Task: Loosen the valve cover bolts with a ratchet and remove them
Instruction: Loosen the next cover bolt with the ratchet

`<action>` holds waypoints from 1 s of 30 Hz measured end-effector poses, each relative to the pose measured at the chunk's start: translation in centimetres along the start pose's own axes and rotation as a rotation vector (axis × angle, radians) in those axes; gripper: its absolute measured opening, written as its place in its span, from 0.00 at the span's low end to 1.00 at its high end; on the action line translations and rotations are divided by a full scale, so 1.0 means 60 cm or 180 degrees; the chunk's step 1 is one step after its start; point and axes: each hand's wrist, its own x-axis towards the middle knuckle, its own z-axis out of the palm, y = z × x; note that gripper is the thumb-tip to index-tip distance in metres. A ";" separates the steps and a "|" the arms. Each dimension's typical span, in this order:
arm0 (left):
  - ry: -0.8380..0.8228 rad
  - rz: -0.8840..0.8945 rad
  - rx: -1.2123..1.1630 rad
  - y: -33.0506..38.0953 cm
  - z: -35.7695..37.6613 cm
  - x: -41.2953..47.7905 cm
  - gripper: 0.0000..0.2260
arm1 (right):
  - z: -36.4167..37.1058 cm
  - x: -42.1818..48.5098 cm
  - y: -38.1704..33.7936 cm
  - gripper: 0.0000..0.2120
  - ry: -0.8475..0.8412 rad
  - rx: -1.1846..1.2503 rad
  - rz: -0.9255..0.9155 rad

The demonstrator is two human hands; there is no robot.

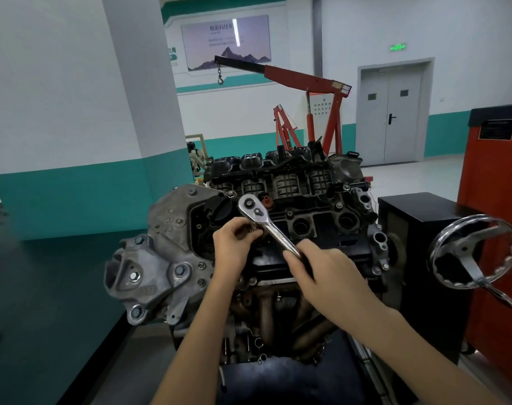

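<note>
**1. GRIP.** The right hand point(322, 267) wraps the lower end of the ratchet point(266, 223). Fingers and thumb are closed round the chrome handle, a full hold w/ no gap visible. The left hand point(234, 241) sits at the neck of the tool, fingers curled in, tips together just under the shaft. What they pinch, if anything, is hidden by the fingers: cannot tell.

**2. TOOL POS.** The ratchet lies tilted, head up and away from the person, direction switch facing the camera. The head is over the left end of the valve cover point(322, 217). Whether a socket is fitted, or seated on a fastener, is not visible.

**3. WORK AREA.** The valve cover is the black top of the engine point(167, 258), which stands upright in front of the person. A chrome handwheel point(473, 252) is near its right side. Several bolts point(338, 205) sit in place along the cover, so the job looks to be at an early stage.

**4. HANDLING.**
- **Ratchet:** steel, rigid, prob. weighty for its size. It is polished, so likely slippery w/ oily skin. Hold far down the handle for max. leverage. Steady the head w/ the other hand so the socket does not tip off.
- **Bolts:** small, hard, and easy to drop into the plug wells or down the engine side. Once loose, spin them out by fingertip and lift by the head.
- **Cover:** prob. plastic, so do not lever on it.
</note>
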 end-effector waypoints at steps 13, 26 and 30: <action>-0.0761 0.0568 -0.0472 0.013 -0.004 0.005 0.09 | 0.043 0.027 0.035 0.13 -0.1059 0.1324 0.1039; -0.0401 -0.0006 -0.1037 0.002 0.029 0.008 0.14 | -0.053 0.157 0.081 0.09 -0.1488 -0.1158 0.0232; -0.0239 -0.0021 -0.1140 -0.001 0.040 0.003 0.18 | 0.030 0.044 0.053 0.14 -0.1047 0.0197 0.0881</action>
